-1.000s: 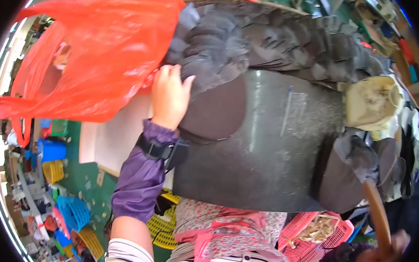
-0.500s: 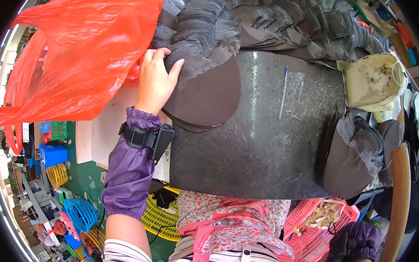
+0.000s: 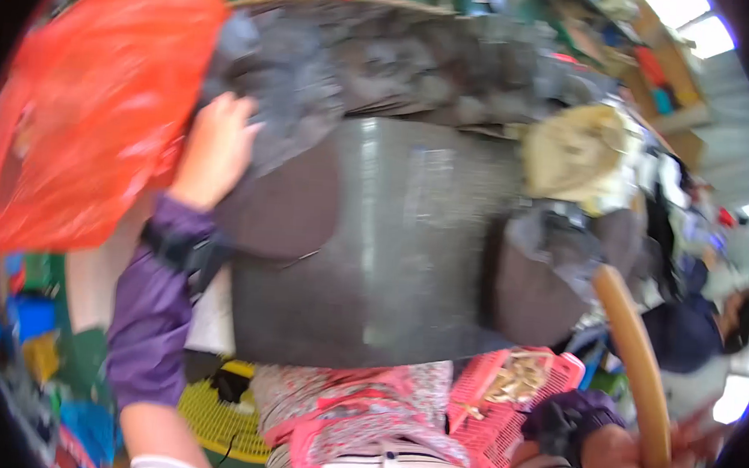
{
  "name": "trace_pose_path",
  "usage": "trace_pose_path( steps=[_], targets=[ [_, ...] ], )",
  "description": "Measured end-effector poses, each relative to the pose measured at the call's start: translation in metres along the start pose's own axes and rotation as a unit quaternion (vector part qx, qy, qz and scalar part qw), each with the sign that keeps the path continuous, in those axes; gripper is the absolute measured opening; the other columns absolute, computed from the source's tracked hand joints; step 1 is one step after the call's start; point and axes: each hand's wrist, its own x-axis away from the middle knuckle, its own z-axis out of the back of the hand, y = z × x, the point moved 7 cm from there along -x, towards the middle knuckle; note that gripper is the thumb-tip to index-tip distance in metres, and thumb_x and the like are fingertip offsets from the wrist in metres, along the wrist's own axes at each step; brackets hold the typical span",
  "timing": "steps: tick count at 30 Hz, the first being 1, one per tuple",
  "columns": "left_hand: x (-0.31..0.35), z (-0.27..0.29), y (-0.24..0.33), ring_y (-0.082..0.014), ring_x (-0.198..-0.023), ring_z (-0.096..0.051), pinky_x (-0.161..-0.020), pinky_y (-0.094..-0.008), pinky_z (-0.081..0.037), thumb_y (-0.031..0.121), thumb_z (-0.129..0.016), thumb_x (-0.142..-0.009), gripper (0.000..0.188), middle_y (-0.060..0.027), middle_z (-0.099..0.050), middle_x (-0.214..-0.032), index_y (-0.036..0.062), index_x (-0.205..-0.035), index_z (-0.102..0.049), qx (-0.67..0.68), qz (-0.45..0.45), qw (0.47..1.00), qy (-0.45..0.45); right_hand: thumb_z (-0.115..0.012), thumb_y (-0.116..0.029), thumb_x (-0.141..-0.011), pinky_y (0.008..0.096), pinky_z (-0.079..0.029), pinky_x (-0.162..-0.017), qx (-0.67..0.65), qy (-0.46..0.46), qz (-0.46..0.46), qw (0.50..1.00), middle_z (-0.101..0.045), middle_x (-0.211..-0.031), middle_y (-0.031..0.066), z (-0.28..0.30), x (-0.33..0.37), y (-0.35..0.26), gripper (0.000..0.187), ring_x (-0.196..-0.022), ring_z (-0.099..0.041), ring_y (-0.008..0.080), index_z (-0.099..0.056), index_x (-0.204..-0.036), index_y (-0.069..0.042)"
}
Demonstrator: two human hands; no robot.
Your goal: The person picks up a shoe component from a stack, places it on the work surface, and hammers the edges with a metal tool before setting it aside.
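On the left edge of a fanned stack of dark, rounded flat pieces (image 3: pixel 295 199) rests my left hand (image 3: pixel 217 151), fingers bent and thumb apart, touching the pieces without visibly gripping them. A purple sleeve and a black strapped device cover that wrist. At the lower right, my right hand (image 3: pixel 622 464) is closed around the lower end of a smooth, curved tan wooden stick (image 3: pixel 629 344). The stick stands up from the hand, its top leaning left. Blur hides finger detail. Beneath the stack lies a dark, bowed board (image 3: pixel 372 268).
A red plastic bag (image 3: pixel 99 106) bulges at the left. More dark pieces (image 3: pixel 436 66) line the board's far edge, with another stack (image 3: pixel 539 278) at its right. A cream container (image 3: pixel 572 152) sits beyond. Below are a pink basket (image 3: pixel 509 414) and a yellow one (image 3: pixel 221 422).
The view has shifted, and everything is blurrier. My right hand has risen further into view, and the wooden stick now leans left instead of right. My left hand stays at the stack.
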Motion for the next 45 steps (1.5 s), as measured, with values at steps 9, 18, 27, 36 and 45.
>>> trace_pose_path(
  steps=[9, 18, 27, 36, 45],
  targets=[
    [0.018, -0.003, -0.029, -0.0308, -0.082, -0.058, -0.072, -0.0375, -0.047, 0.001, -0.066, -0.082, 0.014, -0.016, -0.055, -0.086, -0.0004, -0.092, -0.057, 0.122, 0.148, 0.979, -0.065, -0.046, 0.0, -0.097, 0.0377, -0.06, -0.08, -0.54, -0.266, -0.586, 0.542, -0.057, -0.116, 0.0227, -0.12, 0.043, -0.057, 0.036, -0.105, -0.063, 0.0301, -0.042, -0.132, 0.003],
    [0.018, -0.002, -0.014, -0.0282, -0.076, -0.059, -0.07, -0.0359, -0.049, 0.002, -0.073, -0.075, 0.02, -0.0144, -0.055, -0.089, -0.0019, -0.089, -0.058, 0.131, 0.111, 0.985, -0.003, -0.06, 0.0, -0.09, 0.0262, -0.057, -0.058, -0.676, -0.441, -0.535, 0.249, -0.061, -0.099, 0.0069, -0.216, 0.049, -0.183, 0.034, -0.087, -0.065, 0.0157, -0.051, -0.123, 0.0],
    [0.015, 0.012, 0.002, -0.0314, -0.086, -0.061, -0.078, -0.0373, -0.048, 0.001, -0.071, -0.074, 0.019, -0.015, -0.063, -0.086, -0.0006, -0.089, -0.06, 0.292, 0.134, 0.947, -0.017, -0.072, -0.001, -0.079, 0.0289, -0.055, -0.057, -0.631, -0.423, -0.378, 0.529, -0.062, -0.093, 0.0099, -0.326, 0.018, -0.269, 0.051, -0.084, -0.066, 0.017, -0.049, -0.124, -0.002],
    [0.044, 0.013, 0.01, -0.0304, -0.098, -0.06, -0.094, -0.0432, -0.04, 0.02, -0.067, -0.084, 0.017, -0.0115, -0.064, -0.091, 0.0046, -0.092, -0.064, 0.244, -0.05, 0.96, -0.128, -0.074, -0.002, -0.078, 0.0328, -0.051, -0.059, -0.634, -0.297, -0.223, 0.678, -0.063, -0.085, 0.0102, -0.269, 0.005, -0.257, 0.043, -0.071, -0.064, 0.0184, -0.054, -0.115, -0.001],
    [0.07, 0.065, 0.144, -0.0251, -0.083, -0.067, -0.074, -0.0341, -0.051, 0.013, -0.065, -0.088, 0.019, -0.0108, -0.067, -0.083, -0.0005, -0.1, -0.066, 0.49, -0.053, 0.838, -0.236, -0.072, 0.002, -0.076, 0.0327, -0.05, -0.058, -0.609, -0.429, -0.366, 0.557, -0.063, -0.084, 0.0091, -0.157, 0.025, -0.135, 0.036, -0.066, -0.064, 0.023, -0.055, -0.107, -0.001]
  ],
)
